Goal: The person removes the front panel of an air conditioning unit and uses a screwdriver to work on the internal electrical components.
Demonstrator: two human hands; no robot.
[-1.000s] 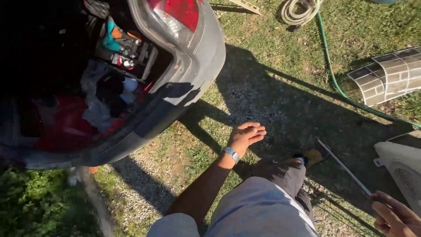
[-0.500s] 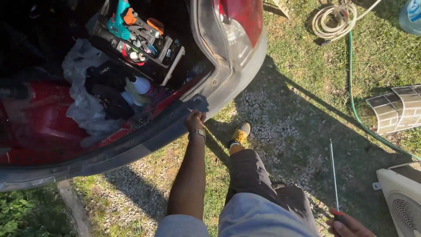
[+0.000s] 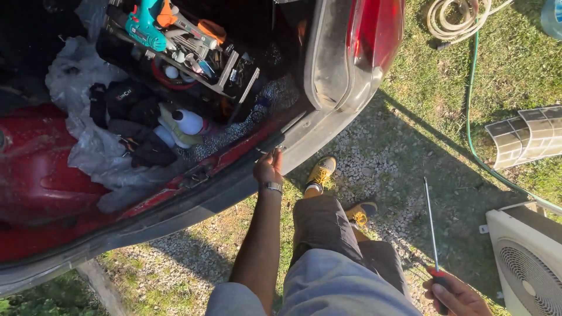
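Screwdriver (image 3: 430, 225) upright in right hand (image 3: 456, 295)

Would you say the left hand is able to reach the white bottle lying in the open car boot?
Probably yes: the left hand rests on the boot sill, and nothing tall stands between it and the white bottle.

green hose (image 3: 472, 117) on grass | coiled rope (image 3: 451, 17) | tool tray (image 3: 187, 52) | white fan unit (image 3: 527, 263)
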